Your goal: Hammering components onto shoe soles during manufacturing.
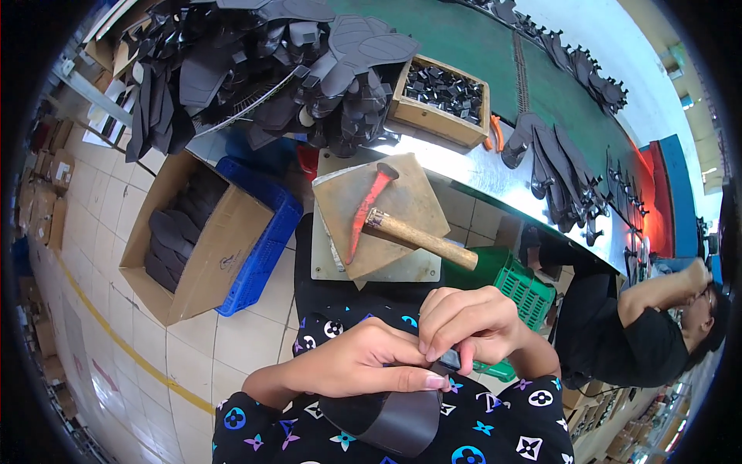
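Over my lap I hold a dark shoe sole (406,424) with a broad curved end pointing toward me. My left hand (367,359) is closed around its narrow part, thumb lying along the top. At that end sits a small shiny black heel piece (449,359), pinched by the fingers of my right hand (473,323). Whether the heel piece is fixed to the sole I cannot tell. Just beyond my hands, a hammer (425,238) with a red head and wooden handle lies on a worn square board (421,182).
A wooden box (398,108) of small black pieces stands on the metal-edged bench beside orange-handled pliers (496,133). Soles heap up at the back left (255,77). A carton (224,263) of soles is at left, a green basket (529,294) at right. Another person (641,332) sits at the right.
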